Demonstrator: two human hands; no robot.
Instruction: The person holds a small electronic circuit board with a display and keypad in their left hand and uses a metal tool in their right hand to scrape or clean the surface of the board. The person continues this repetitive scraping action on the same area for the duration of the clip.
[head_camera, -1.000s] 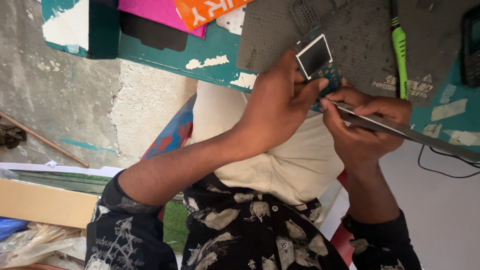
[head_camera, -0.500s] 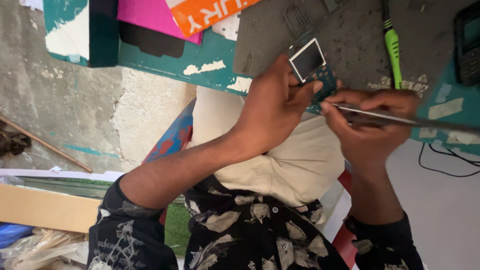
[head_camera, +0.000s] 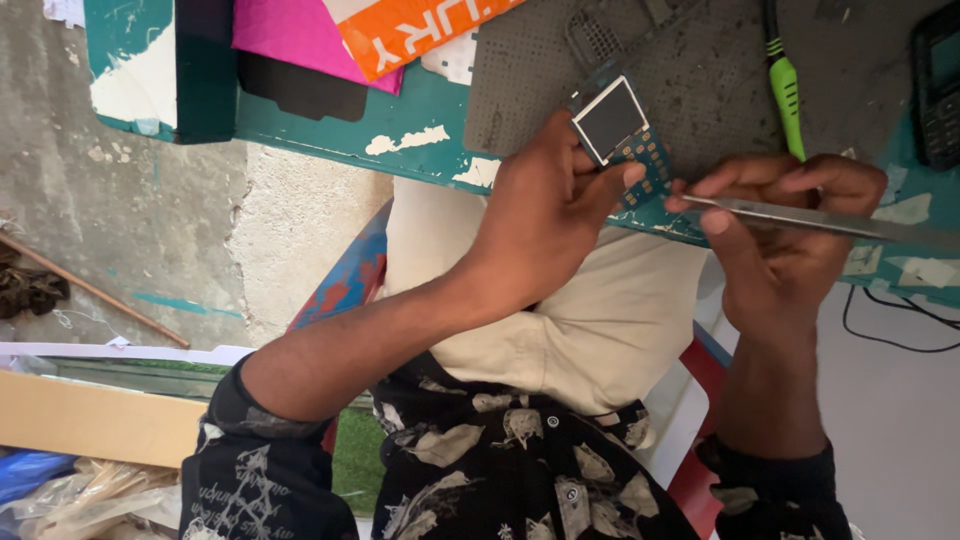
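I am looking at a small phone circuit board (head_camera: 625, 135) with a square dark display on its upper part and a blue keypad section below; it is lying at the near edge of the dark perforated work mat (head_camera: 700, 70) on the desk (head_camera: 300, 120), whose teal paint is chipping. My left hand (head_camera: 545, 215) is clamping the board, thumb and fingers closed on its lower edge and pressing it flat. My right hand (head_camera: 785, 225) is pinching shut on a pair of metal tweezers (head_camera: 800, 217), holding them nearly level, with the tips pointing at the keypad section just beside the left thumb; I cannot tell whether the tips are touching the board. To work well here, I judge that the left hand should be keeping the board pinned so it is not sliding on the mat, while the right is bracing against the desk edge and bringing the tips in at a shallow angle with light pressure. A green-handled tool (head_camera: 785, 85) is lying on the mat behind the tweezers, a dark keypad phone (head_camera: 940, 85) is sitting at the far right, and pink and orange packets (head_camera: 350, 35) are resting to the left.
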